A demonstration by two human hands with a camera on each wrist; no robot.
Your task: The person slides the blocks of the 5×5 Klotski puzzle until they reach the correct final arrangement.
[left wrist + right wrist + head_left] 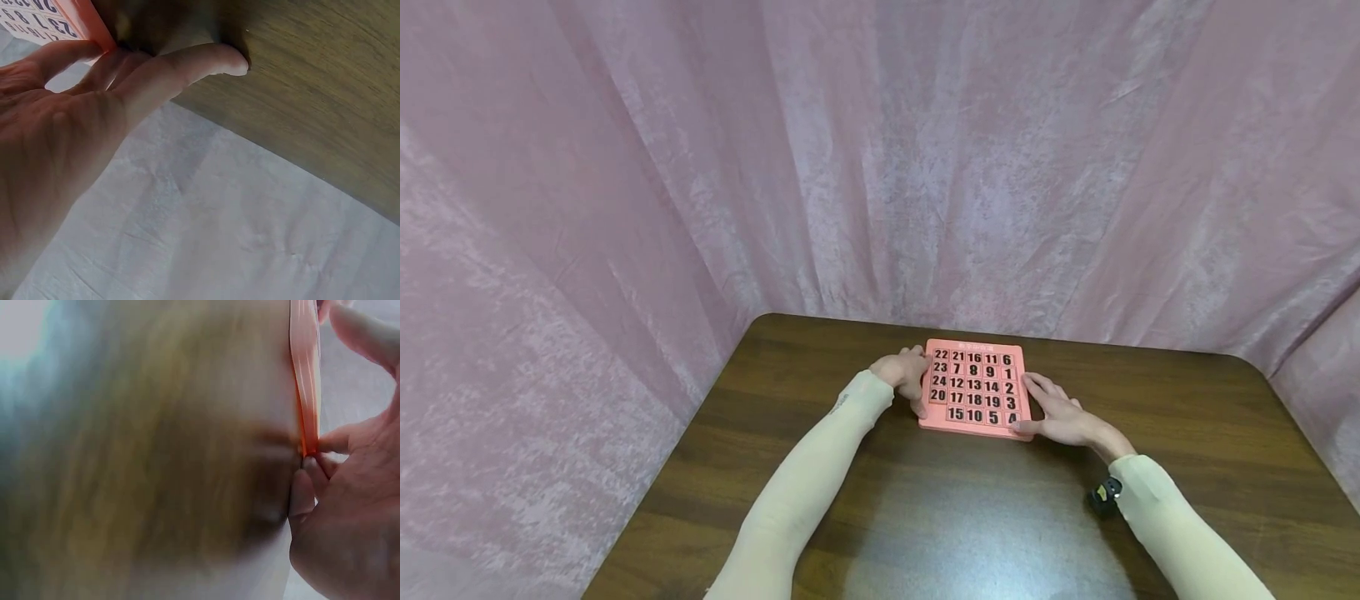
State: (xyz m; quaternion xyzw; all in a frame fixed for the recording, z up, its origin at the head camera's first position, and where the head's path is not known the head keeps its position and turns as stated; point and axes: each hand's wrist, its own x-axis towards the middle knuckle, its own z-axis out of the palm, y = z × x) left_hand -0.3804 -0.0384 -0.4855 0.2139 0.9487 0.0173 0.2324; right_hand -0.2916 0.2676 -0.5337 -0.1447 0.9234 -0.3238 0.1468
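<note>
A pink number slide puzzle [973, 430] lies flat on the wooden table, its numbered tiles facing up. The bottom row has a gap at its left corner, below tile 20. My left hand [904, 373] rests against the puzzle's left edge, its fingers touching the frame. In the left wrist view, one finger of that hand [69, 119] stretches out over the wood, away from the puzzle. On the other side, my right hand [1063, 419] has its thumb on tile 4 at the lower right corner. Its other fingers lie along the right edge, some bent against the frame in the right wrist view.
The dark wooden table [760, 392] reaches back to a pinkish velvet curtain [925, 167] hanging behind and beside it. A black device [1105, 495] is strapped at the right wrist. Light reflects off the tabletop in front of the puzzle.
</note>
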